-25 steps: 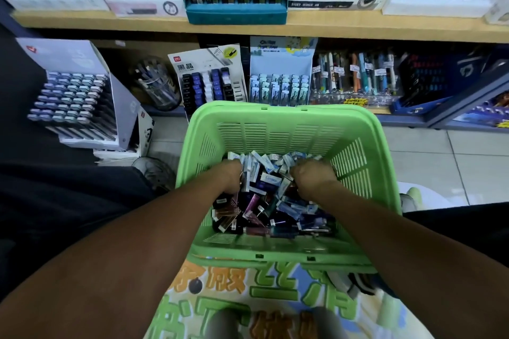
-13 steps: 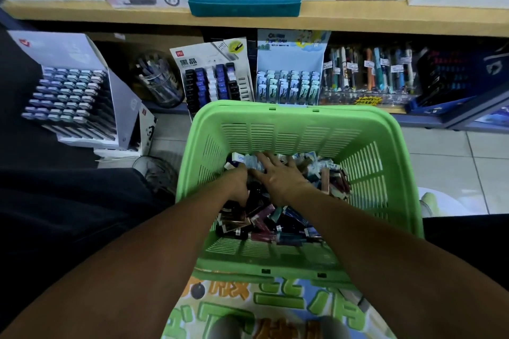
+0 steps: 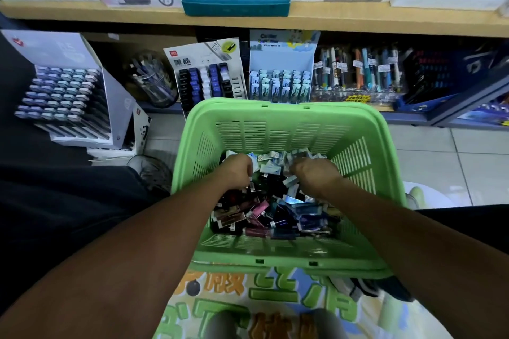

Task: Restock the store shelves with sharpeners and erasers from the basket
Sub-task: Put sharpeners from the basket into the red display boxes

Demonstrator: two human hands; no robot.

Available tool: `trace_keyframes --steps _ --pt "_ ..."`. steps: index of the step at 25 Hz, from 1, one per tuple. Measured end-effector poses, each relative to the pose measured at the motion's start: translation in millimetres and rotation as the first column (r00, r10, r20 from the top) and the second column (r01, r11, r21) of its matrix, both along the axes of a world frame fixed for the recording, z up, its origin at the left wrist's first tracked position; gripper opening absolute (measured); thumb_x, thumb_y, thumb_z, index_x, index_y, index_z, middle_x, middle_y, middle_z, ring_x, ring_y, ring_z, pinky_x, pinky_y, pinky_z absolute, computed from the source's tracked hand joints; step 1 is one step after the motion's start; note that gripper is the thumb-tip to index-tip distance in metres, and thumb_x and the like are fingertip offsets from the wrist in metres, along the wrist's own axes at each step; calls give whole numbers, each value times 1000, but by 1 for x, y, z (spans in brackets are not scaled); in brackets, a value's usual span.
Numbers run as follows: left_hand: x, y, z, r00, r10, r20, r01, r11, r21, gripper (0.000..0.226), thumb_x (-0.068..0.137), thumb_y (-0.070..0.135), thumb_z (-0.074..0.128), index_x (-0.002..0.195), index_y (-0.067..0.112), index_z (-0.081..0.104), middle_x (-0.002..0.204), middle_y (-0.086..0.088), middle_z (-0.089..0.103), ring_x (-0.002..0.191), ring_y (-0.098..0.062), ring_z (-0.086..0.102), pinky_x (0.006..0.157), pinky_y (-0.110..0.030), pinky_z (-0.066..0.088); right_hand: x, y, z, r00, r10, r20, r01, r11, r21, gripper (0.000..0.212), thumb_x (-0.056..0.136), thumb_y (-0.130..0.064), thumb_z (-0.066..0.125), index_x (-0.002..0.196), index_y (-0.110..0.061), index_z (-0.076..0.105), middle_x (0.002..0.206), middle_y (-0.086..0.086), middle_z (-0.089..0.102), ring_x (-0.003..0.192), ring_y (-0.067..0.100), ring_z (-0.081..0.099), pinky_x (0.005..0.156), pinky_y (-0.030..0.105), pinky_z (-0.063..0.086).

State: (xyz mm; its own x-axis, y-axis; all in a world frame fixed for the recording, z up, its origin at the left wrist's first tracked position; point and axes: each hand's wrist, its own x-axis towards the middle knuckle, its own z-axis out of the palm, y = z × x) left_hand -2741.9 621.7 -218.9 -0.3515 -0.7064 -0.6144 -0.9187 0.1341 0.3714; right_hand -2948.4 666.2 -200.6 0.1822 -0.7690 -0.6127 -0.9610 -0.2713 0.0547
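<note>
Both hands (image 3: 238, 170) (image 3: 314, 176), grips curled into jumbled erasers (image 3: 271, 166) pointing every way, basket (image 3: 275, 121).

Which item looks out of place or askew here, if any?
Nothing looks spilled or damaged. The stock in the green basket is a jumbled heap, light packs at the far end, dark ones nearer. Both hands, left hand and right hand, dig in it. The grey display box at left sits on the floor, not the shelf.
</note>
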Motion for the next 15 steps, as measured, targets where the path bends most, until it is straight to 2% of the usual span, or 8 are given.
trace_keyframes --steps 3,5,7,9,11,13,15 --pt "-10 1 8 994 62 -86 -62 998 1 23 85 0 64 100 16 70 109 -7 70 98 -24 65 87 -35 55 -5 -3 23 986 -94 -137 83 993 -83 26 97 -17 52 121 -18 59 115 4 67 100 24 67 74 28 48" --pt "-14 3 10 991 77 -112 -78 997 0 31 85 1 67 113 15 65 113 -9 66 98 -25 64 85 -39 57 -5 -9 36 963 -133 -234 106 986 -127 20 99 -19 48 114 -18 62 98 0 66 83 17 64 65 26 41" --pt "-15 4 11 997 39 -73 -44 996 -72 44 83 0 68 124 11 57 119 -11 59 104 -29 61 86 -41 55 5 -12 40 973 -122 -198 86 980 -180 12 100 -16 50 102 -14 62 81 -2 60 64 12 55 57 27 44" --pt "-14 6 10 999 -40 -9 38 983 -179 40 81 4 70 118 11 55 119 -10 56 108 -30 59 89 -43 52 25 -10 30 995 -91 34 95 986 -139 8 97 -12 56 103 -10 62 88 5 64 74 21 64 66 33 54" --pt "-15 10 7 980 -187 64 194 968 -159 31 82 15 69 112 14 58 115 -10 62 107 -31 61 88 -44 53 47 -3 14 981 -80 179 82 997 -1 18 95 -11 57 112 -8 63 107 14 67 96 32 67 80 40 56" --pt "-16 17 2 941 -303 153 314 948 -54 34 81 22 71 113 17 62 113 -10 66 105 -30 63 86 -41 54 58 6 -3 984 -75 163 63 995 80 26 95 -6 55 120 -8 60 117 13 65 105 33 65 87 45 56" --pt "-18 22 -4 907 -351 231 364 931 -17 36 81 23 74 114 15 62 113 -11 65 106 -30 62 86 -40 52 63 17 -19 992 -28 124 24 999 34 34 95 -2 52 128 -7 55 129 14 59 111 33 62 88 45 56"
